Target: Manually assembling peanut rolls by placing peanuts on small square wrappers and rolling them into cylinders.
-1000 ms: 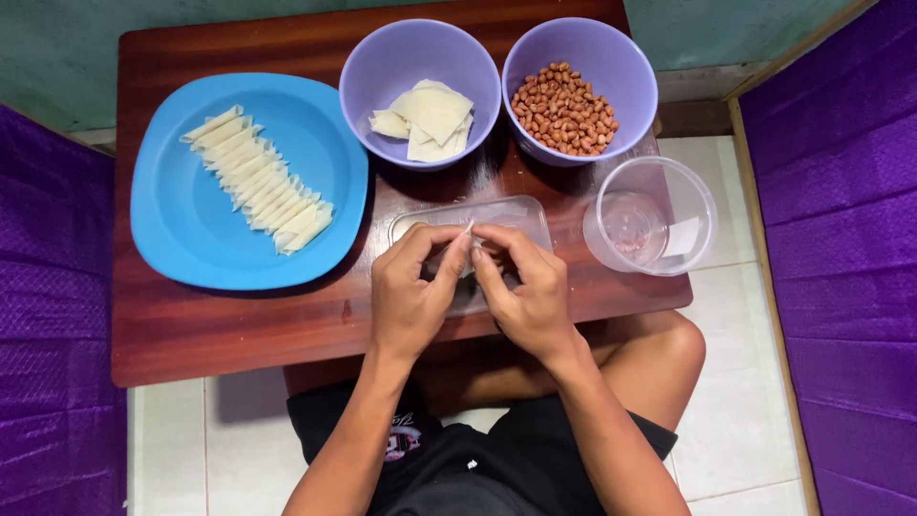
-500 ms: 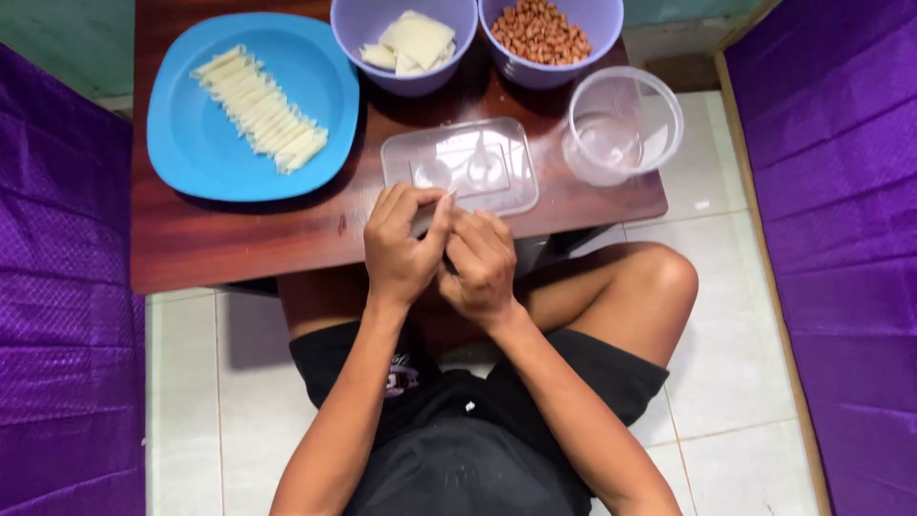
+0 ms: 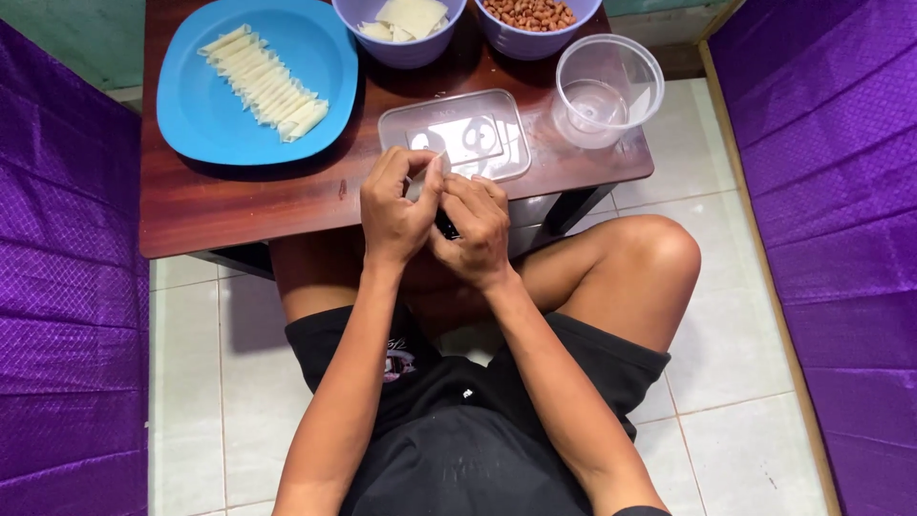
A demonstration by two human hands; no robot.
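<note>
My left hand [image 3: 396, 205] & right hand [image 3: 473, 229] are pressed together at the near edge of the wooden table [image 3: 239, 201], fingertips meeting over smth small & pale; a thin white strip [image 3: 437, 170] pokes up btw the left thumb & fingers; can't tell exactly what it is, prob. a bit of wrapper; both hands are pinched closed on it, knuckles touching; a dark bit shows under the right fingers, too hidden to name.

Just beyond the hands, touching distance, sits a clear flat rectangular tray [image 3: 458, 134] on the table; to its right a clear round plastic tub [image 3: 609, 91] near the table corner, apart from the tray.

Far left of the table: blue plate [image 3: 191, 105] w/ a diagonal row of pale rolled sticks [image 3: 267, 81] lying side by side, well apart from my hands; at the far edge 2 purple bowls: the left bowl [image 3: 401, 53] holds flat pale wrapper sheets [image 3: 411, 17], the right bowl [image 3: 530, 40] holds brown peanuts [image 3: 530, 11]; both cut off by the top of the view.

I'm sitting on a white tile floor [image 3: 745, 382], legs crossed under the table, black shorts & shirt; purple quilted fabric [image 3: 67, 315] hangs on both sides.
</note>
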